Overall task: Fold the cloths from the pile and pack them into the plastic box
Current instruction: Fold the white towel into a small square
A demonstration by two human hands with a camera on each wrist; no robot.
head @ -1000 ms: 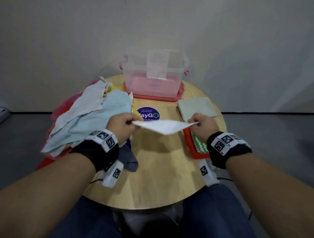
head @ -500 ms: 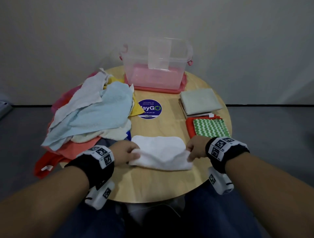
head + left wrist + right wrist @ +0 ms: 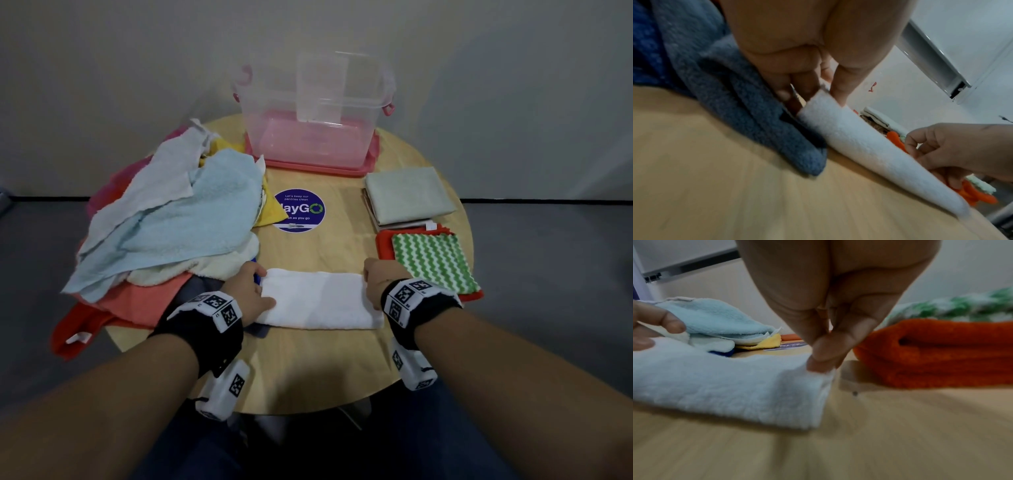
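A white cloth (image 3: 317, 298), folded into a long strip, lies flat on the round wooden table (image 3: 308, 370) near me. My left hand (image 3: 251, 294) pinches its left end (image 3: 818, 104) between thumb and fingers. At the other end my right hand (image 3: 375, 281) pinches the far right corner (image 3: 818, 371). The pile of unfolded cloths (image 3: 171, 233), light blue on top, sits at the left. The clear plastic box (image 3: 315, 113) stands open at the back on its pink lid.
Folded cloths lie at the right: a pale green one (image 3: 407, 195) and a green zigzag one on an orange one (image 3: 431, 260). A round purple sticker (image 3: 299, 210) marks the table's middle. A grey-blue cloth (image 3: 748, 123) pokes out under my left hand.
Both hands came down and toward me, and the white cloth went from hanging stretched in the air to lying folded in half on the table. It now lies flatter.
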